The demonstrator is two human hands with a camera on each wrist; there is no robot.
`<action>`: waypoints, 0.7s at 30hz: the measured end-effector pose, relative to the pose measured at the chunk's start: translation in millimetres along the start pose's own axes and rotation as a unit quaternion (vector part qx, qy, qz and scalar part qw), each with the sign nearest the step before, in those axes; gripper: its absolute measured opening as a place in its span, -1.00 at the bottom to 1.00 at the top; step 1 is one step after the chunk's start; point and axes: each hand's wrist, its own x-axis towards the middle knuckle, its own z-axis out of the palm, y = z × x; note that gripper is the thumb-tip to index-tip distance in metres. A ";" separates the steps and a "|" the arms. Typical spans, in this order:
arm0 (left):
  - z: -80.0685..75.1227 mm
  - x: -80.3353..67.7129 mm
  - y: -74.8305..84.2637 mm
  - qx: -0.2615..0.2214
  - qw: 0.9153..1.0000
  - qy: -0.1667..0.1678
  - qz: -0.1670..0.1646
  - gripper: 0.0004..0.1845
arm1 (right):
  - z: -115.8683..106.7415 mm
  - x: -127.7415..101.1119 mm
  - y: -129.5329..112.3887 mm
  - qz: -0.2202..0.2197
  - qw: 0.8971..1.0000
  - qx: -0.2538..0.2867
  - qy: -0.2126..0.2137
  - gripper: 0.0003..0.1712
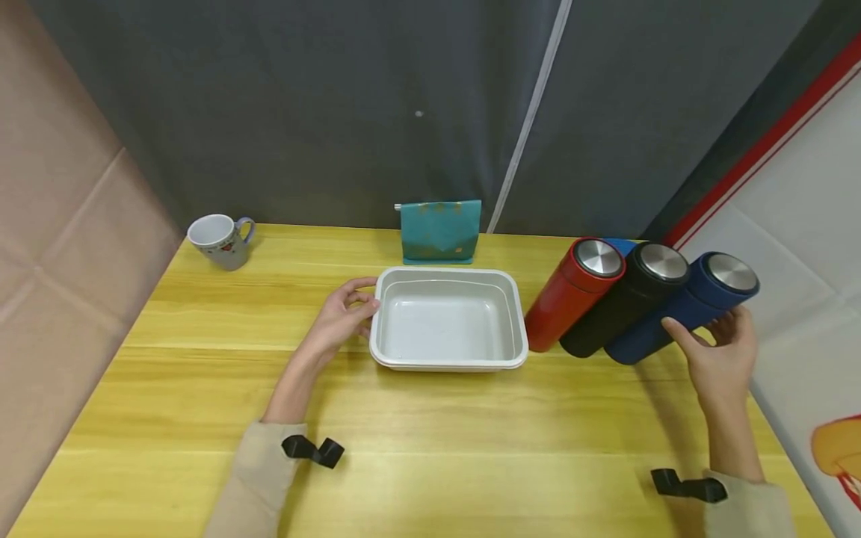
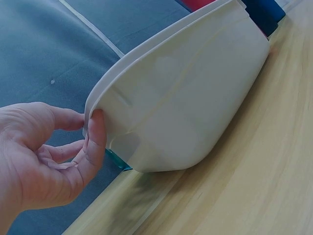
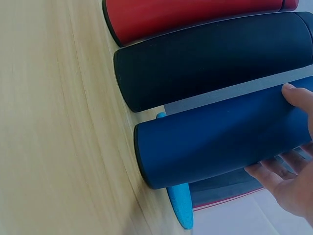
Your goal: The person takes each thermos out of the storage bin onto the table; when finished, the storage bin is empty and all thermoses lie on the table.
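Note:
My left hand [image 1: 341,314] pinches the left rim of a white rectangular basin [image 1: 444,365] standing on the wooden table. In the left wrist view, a finger [image 2: 97,131] lies under the lip of the basin [image 2: 181,98], with the thumb at the rim's edge. On the right, my right hand [image 1: 725,355] holds a dark blue thermos [image 1: 679,314] with a silver lid, thumb on one side and fingers on the other. Beside it stand a black thermos [image 1: 615,302] and a red thermos [image 1: 568,299], which is closest to the basin's right side.
A teal pouch [image 1: 440,233] with a folded top stands behind the basin. At the back left is a patterned mug [image 1: 220,243]. Something bright blue [image 3: 181,205] shows behind the blue thermos. A grey curtain [image 1: 303,112] backs the table [image 1: 430,456].

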 end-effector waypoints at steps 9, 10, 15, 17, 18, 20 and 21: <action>1.7 1.0 0.5 0.002 1.000 -0.003 -0.002 -0.49 | -1.2 1.8 2.4 -0.007 0.999 0.028 -0.019 -0.20; 1.8 0.8 0.7 0.000 1.000 -0.003 -0.002 -0.49 | -1.0 2.1 2.4 -0.007 0.999 0.030 -0.023 -0.20; 1.3 0.9 0.1 0.003 1.000 -0.002 -0.004 -0.49 | -0.1 4.8 3.5 0.001 0.999 0.029 -0.037 -0.19; 1.4 0.9 0.0 0.003 1.000 -0.001 -0.005 -0.49 | 0.3 5.7 4.0 0.005 0.999 0.024 -0.040 -0.19; 1.6 0.8 0.0 0.003 1.000 -0.001 -0.006 -0.49 | 0.5 6.0 4.2 0.007 0.999 0.022 -0.041 -0.19; 2.1 0.4 0.3 0.001 1.000 -0.001 -0.006 -0.49 | 0.5 6.2 4.2 0.007 0.999 0.018 -0.043 -0.19; 2.4 0.2 0.6 0.001 1.000 -0.002 -0.006 -0.49 | 0.4 6.1 4.1 0.006 0.999 0.016 -0.044 -0.19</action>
